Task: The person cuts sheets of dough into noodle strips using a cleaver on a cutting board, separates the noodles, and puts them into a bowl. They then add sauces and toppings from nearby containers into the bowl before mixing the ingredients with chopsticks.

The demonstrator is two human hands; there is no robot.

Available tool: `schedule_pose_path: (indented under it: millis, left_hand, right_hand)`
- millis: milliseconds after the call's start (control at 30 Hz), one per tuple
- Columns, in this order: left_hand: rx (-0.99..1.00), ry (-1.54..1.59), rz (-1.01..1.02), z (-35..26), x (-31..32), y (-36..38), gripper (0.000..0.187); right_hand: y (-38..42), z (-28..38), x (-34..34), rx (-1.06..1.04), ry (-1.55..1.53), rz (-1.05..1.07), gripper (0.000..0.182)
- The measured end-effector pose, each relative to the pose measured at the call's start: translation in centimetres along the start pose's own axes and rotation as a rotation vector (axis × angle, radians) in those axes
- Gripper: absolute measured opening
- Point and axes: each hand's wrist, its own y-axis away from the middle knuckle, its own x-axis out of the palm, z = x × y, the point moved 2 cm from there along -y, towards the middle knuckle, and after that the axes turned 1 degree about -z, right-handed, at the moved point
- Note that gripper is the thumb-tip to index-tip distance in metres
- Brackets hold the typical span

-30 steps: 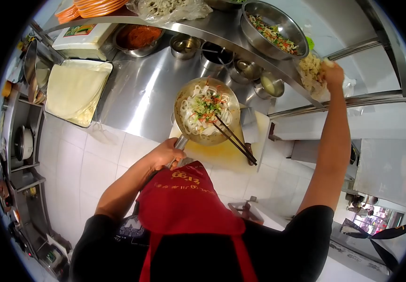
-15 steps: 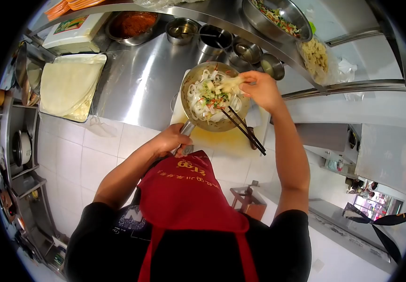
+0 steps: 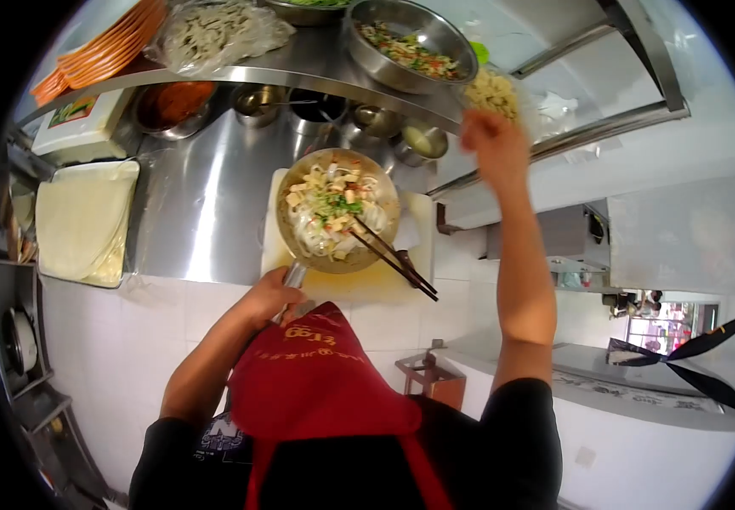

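Observation:
My left hand point(image 3: 269, 299) is closed around the handle of a metal pan point(image 3: 339, 265). In the pan lie wide white noodles point(image 3: 306, 228), topped with chopped greens point(image 3: 339, 206) and pale yellow pieces. A pair of dark chopsticks point(image 3: 394, 262) leans over the pan's right rim, tips in the food. Raised at the shelf's edge, my right hand point(image 3: 496, 146) is just below a clear bag of pale yellow pieces point(image 3: 493, 92). Motion blurs its fingers, so whether they hold anything cannot be made out.
Under the pan is a cutting board point(image 3: 418, 225). Bowls of red sauce point(image 3: 182, 104) and liquids stand behind it. A tray of pale sheets point(image 3: 85, 223) sits at left. The raised shelf carries orange plates point(image 3: 116, 49), a bag of grey-white food point(image 3: 218, 34) and a mixed-vegetable bowl point(image 3: 410, 55).
My right hand has moved up from the pan to the bag on the shelf. More pale yellow pieces lie over the noodles. My left hand still grips the handle; the view has shifted.

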Motion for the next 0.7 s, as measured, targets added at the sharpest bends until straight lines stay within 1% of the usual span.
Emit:
schedule_pose_path:
  millis: [33,100,133,200,233,267,333,367,400,467,533,567,633,667,700]
  left_hand:
    - [-0.031,0.021,-0.023,0.0,0.6,0.3,0.026]
    - [-0.022,0.019,-0.031,-0.2,0.9,0.4,0.026]
    - [-0.017,0.024,-0.045,-0.3,1.2,0.5,0.026]
    - [-0.009,0.027,-0.061,-0.4,1.5,0.7,0.026]
    - [-0.012,0.031,-0.063,-0.3,1.7,0.8,0.027]
    - [-0.011,0.032,-0.075,-0.4,1.8,0.9,0.027]
    - [-0.016,0.055,-0.084,-0.3,2.1,1.1,0.028]
    - [-0.024,0.058,-0.087,-0.2,2.3,1.1,0.028]
    - [-0.017,0.071,-0.092,-0.2,2.3,1.2,0.028]
    - [-0.002,0.084,-0.104,-0.2,2.2,1.2,0.029]
    - [-0.011,0.065,-0.105,-0.2,2.2,1.3,0.03]
    - [-0.011,0.075,-0.11,-0.2,2.3,1.3,0.03]
    - [-0.028,0.025,-0.125,-0.2,2.1,1.4,0.032]
    - [-0.04,0.034,-0.139,0.2,1.8,1.2,0.032]
    - [-0.029,0.014,-0.145,0.6,1.7,0.8,0.032]
  right_hand:
    - [-2.4,0.1,-3.0,-0.024,0.082,-0.132,0.02]
    - [-7.8,-3.0,-5.5,0.128,0.073,-0.121,0.022]
    - [-9.5,-4.0,-6.2,0.125,0.062,-0.121,0.022]
    - [-12.7,-5.1,-5.7,0.261,0.346,0.268,0.027]
    - [-13.1,-6.5,-4.4,0.328,0.331,0.21,0.028]
    - [-13.4,-7.8,-3.4,0.32,0.323,0.215,0.028]
    - [-13.9,-9.8,-1.9,0.064,0.409,0.247,0.031]
    - [-14.6,-10.6,-1.6,0.067,0.406,0.255,0.031]
    - [-15.6,-11.5,-1.5,0.098,0.584,0.315,0.031]
    - [-16.4,-12.4,-2.3,0.117,0.761,0.371,0.033]
    - [-16.4,-13.1,-4.4,0.36,0.247,0.228,0.034]
    - [-16.7,-13.3,-5.2,0.354,0.25,0.238,0.034]
    - [-16.1,-13.9,-6.8,0.423,-0.039,0.098,0.031]
    - [-15.7,-13.4,-7.7,0.37,-0.136,0.062,0.031]
    - [-15.5,-13.0,-8.0,0.387,-0.181,0.01,0.031]
